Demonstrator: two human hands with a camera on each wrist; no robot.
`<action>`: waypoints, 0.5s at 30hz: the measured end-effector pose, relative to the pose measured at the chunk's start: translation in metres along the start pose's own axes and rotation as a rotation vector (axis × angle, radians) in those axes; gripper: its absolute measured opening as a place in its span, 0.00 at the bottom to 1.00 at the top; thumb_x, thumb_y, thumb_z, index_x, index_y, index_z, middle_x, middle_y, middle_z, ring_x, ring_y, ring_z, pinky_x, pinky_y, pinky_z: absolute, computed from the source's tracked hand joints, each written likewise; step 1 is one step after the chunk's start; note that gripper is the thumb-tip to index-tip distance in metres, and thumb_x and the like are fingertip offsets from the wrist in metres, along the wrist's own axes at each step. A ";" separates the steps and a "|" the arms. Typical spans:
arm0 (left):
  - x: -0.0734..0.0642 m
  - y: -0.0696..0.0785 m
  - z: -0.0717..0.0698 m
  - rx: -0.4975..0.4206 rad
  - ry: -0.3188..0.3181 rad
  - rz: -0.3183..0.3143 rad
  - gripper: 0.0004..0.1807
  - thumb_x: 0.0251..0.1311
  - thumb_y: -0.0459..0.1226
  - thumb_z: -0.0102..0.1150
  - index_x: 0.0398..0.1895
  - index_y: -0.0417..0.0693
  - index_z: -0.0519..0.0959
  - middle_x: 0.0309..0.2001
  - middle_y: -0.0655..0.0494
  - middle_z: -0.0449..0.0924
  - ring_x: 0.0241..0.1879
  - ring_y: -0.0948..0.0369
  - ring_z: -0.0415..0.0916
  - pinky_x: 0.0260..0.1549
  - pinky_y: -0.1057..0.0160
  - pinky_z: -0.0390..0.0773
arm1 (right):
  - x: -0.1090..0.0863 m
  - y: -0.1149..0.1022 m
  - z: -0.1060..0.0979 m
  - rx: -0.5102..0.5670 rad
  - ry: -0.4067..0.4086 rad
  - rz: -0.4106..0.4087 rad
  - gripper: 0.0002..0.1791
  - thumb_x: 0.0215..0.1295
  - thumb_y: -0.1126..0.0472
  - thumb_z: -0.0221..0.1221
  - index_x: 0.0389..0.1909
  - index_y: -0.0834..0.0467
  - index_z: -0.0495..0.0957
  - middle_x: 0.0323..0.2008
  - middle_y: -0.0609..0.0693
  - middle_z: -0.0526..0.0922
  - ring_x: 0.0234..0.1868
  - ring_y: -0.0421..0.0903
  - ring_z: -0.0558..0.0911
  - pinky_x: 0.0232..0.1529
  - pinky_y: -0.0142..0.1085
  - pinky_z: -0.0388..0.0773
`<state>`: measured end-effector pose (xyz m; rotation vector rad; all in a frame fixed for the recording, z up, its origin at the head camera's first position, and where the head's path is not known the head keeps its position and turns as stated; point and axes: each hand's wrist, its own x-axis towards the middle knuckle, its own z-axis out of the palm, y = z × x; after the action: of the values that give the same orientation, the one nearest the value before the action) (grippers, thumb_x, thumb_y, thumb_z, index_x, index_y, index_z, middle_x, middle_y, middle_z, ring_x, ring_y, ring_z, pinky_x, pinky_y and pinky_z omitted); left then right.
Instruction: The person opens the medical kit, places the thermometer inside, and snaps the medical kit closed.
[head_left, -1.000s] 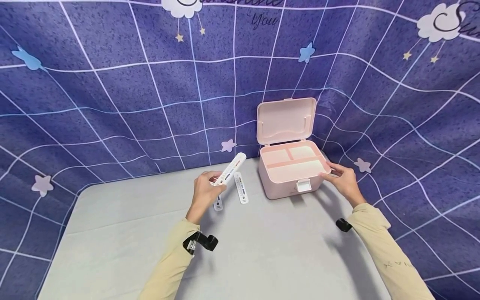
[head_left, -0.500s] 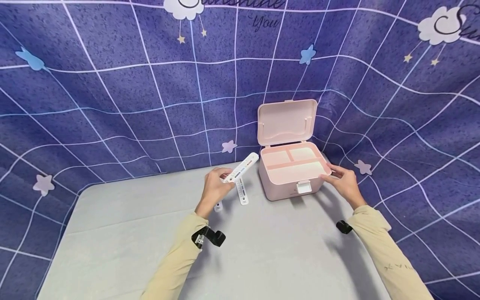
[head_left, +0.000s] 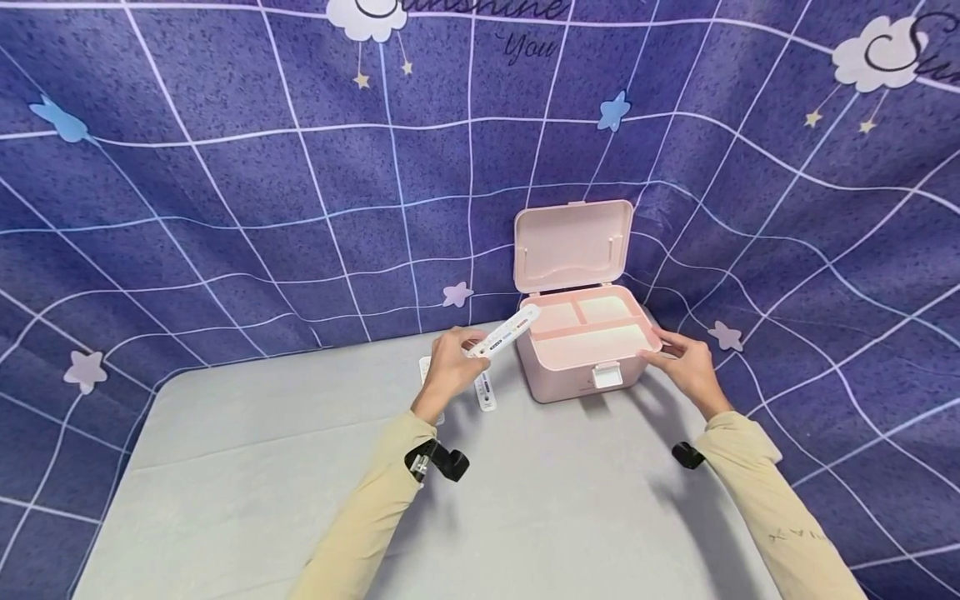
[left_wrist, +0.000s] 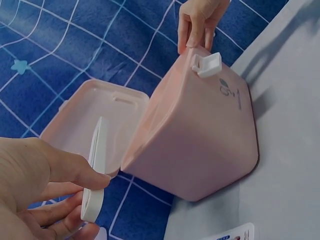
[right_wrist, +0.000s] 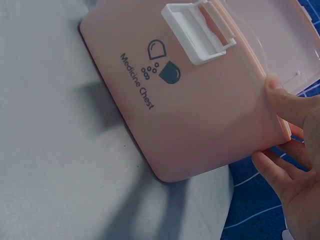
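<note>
My left hand [head_left: 452,364] pinches a flat white thermometer [head_left: 506,332] with printed scale and coloured labels between thumb and fingers. Its far end points up and right, overlapping the left rim of a pink medicine chest [head_left: 558,383] in the head view. In the left wrist view the thermometer [left_wrist: 95,170] shows edge-on. With thumb on the rim and fingers beneath, my right hand [right_wrist: 295,135] grips the chest's right front corner. The chest's lid [head_left: 573,246] stands up. A second thermometer [head_left: 486,393] lies on the table, and a third [head_left: 424,368] is mostly hidden behind my left hand.
Dividers [head_left: 581,312] split the chest's top into three compartments. A white latch [head_left: 607,375] hangs at its front. Behind the grey-covered table [head_left: 247,467] a blue gridded curtain [head_left: 247,183] hangs close to the lid and along the right.
My left hand has moved right with the thermometer, whose tip has come from left of the chest to its left rim. My right hand stays on the chest's corner.
</note>
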<state>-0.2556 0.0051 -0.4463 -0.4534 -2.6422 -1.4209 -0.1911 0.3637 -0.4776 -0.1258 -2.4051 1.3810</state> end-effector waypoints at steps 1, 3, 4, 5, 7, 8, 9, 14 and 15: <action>0.001 0.001 0.001 0.003 -0.003 0.003 0.25 0.34 0.25 0.65 0.44 0.41 0.83 0.36 0.50 0.80 0.37 0.55 0.76 0.39 0.60 0.73 | 0.000 0.000 0.000 0.000 0.000 -0.004 0.28 0.52 0.70 0.67 0.55 0.75 0.72 0.53 0.73 0.73 0.49 0.68 0.76 0.33 0.16 0.72; 0.002 0.004 0.003 -0.002 -0.012 0.004 0.25 0.34 0.25 0.65 0.44 0.41 0.83 0.36 0.49 0.79 0.37 0.55 0.75 0.38 0.60 0.73 | 0.001 0.001 0.000 -0.001 0.000 -0.011 0.28 0.52 0.70 0.67 0.54 0.75 0.72 0.53 0.73 0.73 0.49 0.69 0.76 0.33 0.16 0.72; 0.003 0.006 0.005 -0.002 -0.015 0.011 0.25 0.34 0.25 0.65 0.44 0.41 0.83 0.36 0.49 0.79 0.37 0.54 0.75 0.38 0.60 0.73 | 0.002 0.002 0.000 0.008 0.002 -0.012 0.28 0.51 0.70 0.68 0.54 0.74 0.72 0.53 0.72 0.73 0.49 0.69 0.76 0.33 0.16 0.72; 0.004 0.007 0.006 -0.002 -0.018 0.019 0.24 0.34 0.25 0.64 0.44 0.41 0.83 0.36 0.49 0.79 0.37 0.54 0.75 0.37 0.60 0.73 | 0.003 0.004 0.000 0.015 0.005 -0.009 0.28 0.51 0.70 0.68 0.54 0.74 0.73 0.52 0.71 0.74 0.49 0.70 0.76 0.33 0.16 0.72; 0.006 0.010 0.008 0.001 -0.027 0.035 0.24 0.34 0.25 0.64 0.44 0.40 0.83 0.35 0.48 0.79 0.37 0.53 0.75 0.37 0.60 0.73 | 0.006 0.011 0.000 0.017 0.005 -0.006 0.28 0.50 0.69 0.68 0.54 0.73 0.73 0.52 0.71 0.75 0.48 0.69 0.76 0.32 0.17 0.73; 0.007 0.012 0.009 0.001 -0.030 0.045 0.24 0.34 0.24 0.64 0.44 0.39 0.83 0.35 0.47 0.79 0.37 0.52 0.75 0.36 0.60 0.73 | 0.008 0.016 0.000 0.013 0.004 -0.002 0.29 0.50 0.68 0.69 0.54 0.72 0.74 0.52 0.70 0.75 0.48 0.68 0.77 0.33 0.17 0.73; 0.008 0.013 0.011 0.004 -0.033 0.053 0.24 0.35 0.24 0.64 0.44 0.39 0.83 0.35 0.46 0.79 0.37 0.52 0.76 0.36 0.60 0.73 | 0.010 0.021 0.001 0.007 0.005 0.001 0.29 0.50 0.67 0.69 0.54 0.71 0.74 0.52 0.69 0.75 0.48 0.67 0.77 0.33 0.17 0.73; 0.013 0.018 0.018 0.007 -0.049 0.085 0.23 0.34 0.23 0.63 0.42 0.38 0.84 0.35 0.45 0.80 0.37 0.50 0.76 0.36 0.60 0.73 | 0.013 0.034 0.002 -0.011 0.011 0.009 0.30 0.50 0.65 0.70 0.55 0.69 0.74 0.53 0.67 0.76 0.49 0.65 0.78 0.34 0.17 0.74; 0.014 0.018 0.020 0.007 -0.051 0.088 0.23 0.34 0.23 0.62 0.42 0.38 0.84 0.36 0.44 0.80 0.37 0.50 0.76 0.36 0.60 0.73 | 0.013 0.034 0.002 -0.006 0.011 0.009 0.30 0.51 0.65 0.70 0.55 0.69 0.74 0.53 0.67 0.76 0.49 0.65 0.78 0.34 0.17 0.73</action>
<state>-0.2620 0.0341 -0.4399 -0.6054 -2.6303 -1.3917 -0.2072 0.3832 -0.5041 -0.1461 -2.4027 1.3741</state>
